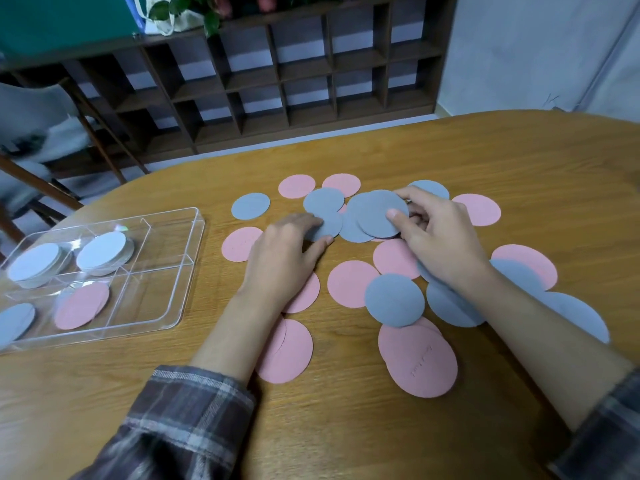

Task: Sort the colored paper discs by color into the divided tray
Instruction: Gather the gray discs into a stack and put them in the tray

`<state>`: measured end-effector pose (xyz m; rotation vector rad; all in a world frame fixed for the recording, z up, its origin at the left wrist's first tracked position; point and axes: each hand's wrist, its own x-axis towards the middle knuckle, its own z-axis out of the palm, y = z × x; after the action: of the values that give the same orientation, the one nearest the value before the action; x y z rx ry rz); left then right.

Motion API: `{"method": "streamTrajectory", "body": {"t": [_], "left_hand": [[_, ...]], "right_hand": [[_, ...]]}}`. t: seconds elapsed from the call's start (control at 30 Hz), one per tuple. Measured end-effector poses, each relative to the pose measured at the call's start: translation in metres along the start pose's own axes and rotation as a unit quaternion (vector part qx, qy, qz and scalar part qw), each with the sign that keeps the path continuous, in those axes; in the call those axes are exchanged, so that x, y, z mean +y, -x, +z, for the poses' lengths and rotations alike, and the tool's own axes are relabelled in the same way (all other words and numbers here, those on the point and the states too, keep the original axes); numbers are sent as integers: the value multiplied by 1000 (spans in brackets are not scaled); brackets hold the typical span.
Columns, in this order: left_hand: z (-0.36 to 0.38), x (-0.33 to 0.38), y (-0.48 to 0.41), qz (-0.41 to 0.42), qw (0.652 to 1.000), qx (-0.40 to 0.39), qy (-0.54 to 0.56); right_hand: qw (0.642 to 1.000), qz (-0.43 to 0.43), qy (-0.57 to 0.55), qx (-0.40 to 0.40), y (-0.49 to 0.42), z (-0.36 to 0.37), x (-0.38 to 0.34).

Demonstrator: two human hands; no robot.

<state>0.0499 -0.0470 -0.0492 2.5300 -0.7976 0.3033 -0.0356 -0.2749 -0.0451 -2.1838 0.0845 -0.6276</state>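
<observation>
Pink discs and grey-blue discs lie scattered on the wooden table. My right hand pinches a small stack of grey-blue discs between thumb and fingers, lifted slightly. My left hand grips the edge of another grey-blue disc lying on the pile. The clear divided tray sits at the left. It holds two stacks of white discs in its back compartments, a pink stack in front, and a grey-blue stack at the front left.
A dark wooden cubby shelf stands beyond the table's far edge. A chair is at the back left. Two tray compartments on the right side hold nothing.
</observation>
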Motion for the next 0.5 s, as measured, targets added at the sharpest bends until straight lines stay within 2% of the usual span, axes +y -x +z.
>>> {"method": "streamTrajectory", "body": {"t": [0.23, 0.4, 0.5], "left_hand": [[-3, -6, 6, 28, 999, -22, -6], [-6, -3, 10, 70, 998, 7, -9], [-7, -1, 12, 65, 998, 28, -2]], "right_hand": [[1000, 3, 16, -11, 0, 1, 2], [1000, -1, 9, -21, 1, 2, -1], [1000, -4, 7, -15, 2, 2, -4]]}}
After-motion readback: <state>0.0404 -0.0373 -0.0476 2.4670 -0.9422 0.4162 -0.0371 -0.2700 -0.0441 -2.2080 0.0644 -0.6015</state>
